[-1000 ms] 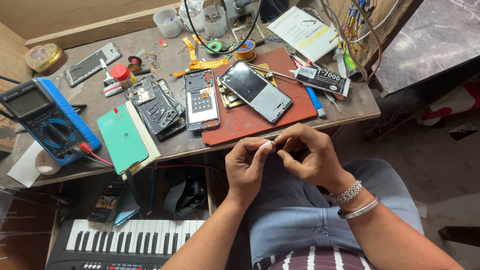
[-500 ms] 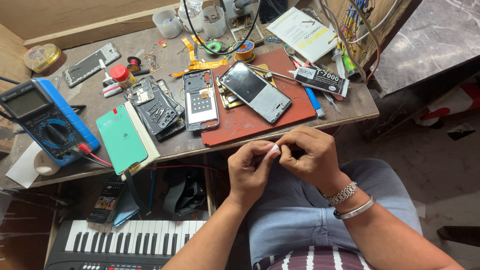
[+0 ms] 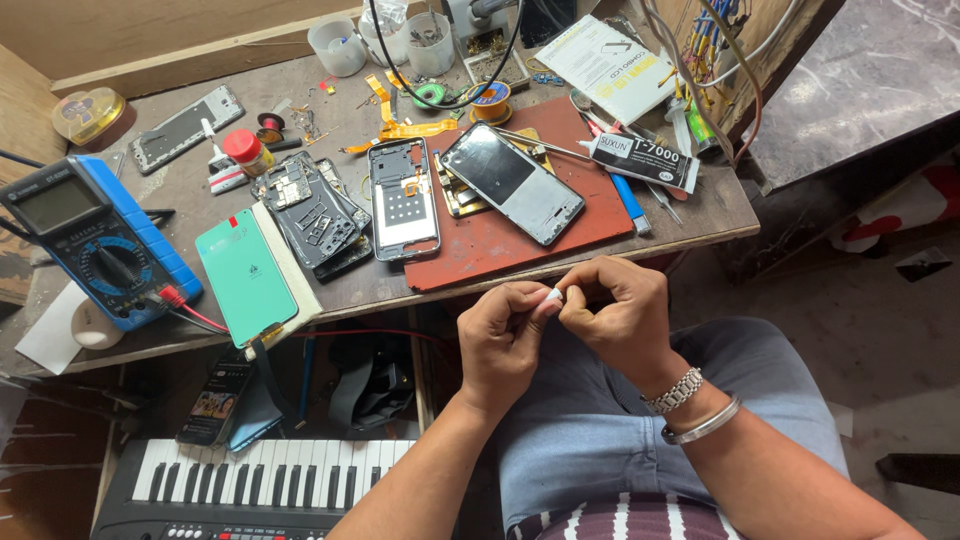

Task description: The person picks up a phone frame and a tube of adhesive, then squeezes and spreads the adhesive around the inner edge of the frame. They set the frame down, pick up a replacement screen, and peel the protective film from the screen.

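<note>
A person seated at a cluttered repair bench pinches a small white piece (image 3: pixel 553 296) between the fingertips of both hands, holding it over the lap, just off the front edge of the workbench (image 3: pixel 700 225). The left hand (image 3: pixel 503 340) and right hand (image 3: pixel 620 315) are curled tight and meet at the piece — too small to identify. Held in mid-air like this, it could slip from the fingertips and, by the look of things, drop to the lap or the floor beneath, where finding it would likely be hard. On the bench, an opened phone frame (image 3: pixel 402 198) and a dark screen panel (image 3: pixel 512 182) lie on a red work mat (image 3: pixel 480 250), with a green back cover (image 3: pixel 245 276) and a blue multimeter (image 3: pixel 95 238) to the left; the mat and cover both overhang the front edge and could be knocked off by a rising hand. Free room is scant on the bench — the clearest space is over the lap, with a keyboard (image 3: pixel 270 485) low at the left.
</note>
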A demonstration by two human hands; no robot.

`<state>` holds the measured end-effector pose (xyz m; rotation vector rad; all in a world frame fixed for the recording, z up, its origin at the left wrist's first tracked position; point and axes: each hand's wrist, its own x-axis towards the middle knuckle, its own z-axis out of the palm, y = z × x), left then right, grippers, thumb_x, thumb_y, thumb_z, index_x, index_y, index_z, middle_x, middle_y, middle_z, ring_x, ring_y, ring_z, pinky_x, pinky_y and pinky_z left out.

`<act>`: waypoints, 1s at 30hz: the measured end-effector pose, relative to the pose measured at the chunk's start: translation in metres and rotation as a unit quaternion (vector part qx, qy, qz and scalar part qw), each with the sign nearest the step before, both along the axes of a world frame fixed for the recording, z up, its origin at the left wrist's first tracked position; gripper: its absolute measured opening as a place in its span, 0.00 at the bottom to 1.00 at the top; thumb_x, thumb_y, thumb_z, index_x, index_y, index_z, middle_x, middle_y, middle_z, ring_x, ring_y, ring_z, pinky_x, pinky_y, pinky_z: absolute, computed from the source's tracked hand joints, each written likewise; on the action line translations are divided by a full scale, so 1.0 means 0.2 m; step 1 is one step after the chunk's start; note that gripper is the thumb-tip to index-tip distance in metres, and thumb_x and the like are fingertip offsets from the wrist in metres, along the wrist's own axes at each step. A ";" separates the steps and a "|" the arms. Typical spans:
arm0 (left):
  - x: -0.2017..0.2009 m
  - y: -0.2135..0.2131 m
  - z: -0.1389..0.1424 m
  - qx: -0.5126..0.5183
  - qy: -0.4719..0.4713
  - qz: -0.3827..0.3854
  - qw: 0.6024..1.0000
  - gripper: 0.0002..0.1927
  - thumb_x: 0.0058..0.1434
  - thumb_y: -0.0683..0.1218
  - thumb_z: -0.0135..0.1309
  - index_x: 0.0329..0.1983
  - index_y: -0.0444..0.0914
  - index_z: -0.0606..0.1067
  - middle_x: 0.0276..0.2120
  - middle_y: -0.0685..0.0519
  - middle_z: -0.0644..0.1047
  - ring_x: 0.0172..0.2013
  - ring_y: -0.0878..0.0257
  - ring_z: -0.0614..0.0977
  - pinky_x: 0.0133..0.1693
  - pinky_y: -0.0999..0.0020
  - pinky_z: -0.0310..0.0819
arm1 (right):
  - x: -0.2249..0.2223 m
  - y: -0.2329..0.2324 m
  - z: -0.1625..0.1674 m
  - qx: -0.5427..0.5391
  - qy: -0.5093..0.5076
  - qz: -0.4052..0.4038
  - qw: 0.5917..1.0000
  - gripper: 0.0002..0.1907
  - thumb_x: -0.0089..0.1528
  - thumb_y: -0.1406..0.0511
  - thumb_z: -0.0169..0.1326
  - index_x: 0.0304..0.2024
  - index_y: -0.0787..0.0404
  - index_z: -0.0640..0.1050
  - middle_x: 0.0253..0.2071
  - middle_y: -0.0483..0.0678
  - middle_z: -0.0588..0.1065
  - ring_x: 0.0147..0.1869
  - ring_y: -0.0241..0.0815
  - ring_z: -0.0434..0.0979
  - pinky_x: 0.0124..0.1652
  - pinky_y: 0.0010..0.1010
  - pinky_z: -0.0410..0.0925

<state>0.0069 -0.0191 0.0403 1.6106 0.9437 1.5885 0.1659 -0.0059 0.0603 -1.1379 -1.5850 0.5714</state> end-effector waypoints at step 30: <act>-0.01 0.05 -0.12 -0.052 -0.152 -0.050 0.986 0.08 0.67 0.35 0.59 0.48 0.31 0.74 0.44 0.49 0.81 0.46 0.67 0.84 0.51 0.74 0.80 | 0.05 0.01 0.08 -0.018 0.034 0.100 0.994 0.07 0.63 0.71 0.60 0.44 0.65 0.80 0.37 0.45 0.80 0.37 0.29 0.81 0.37 0.21 0.75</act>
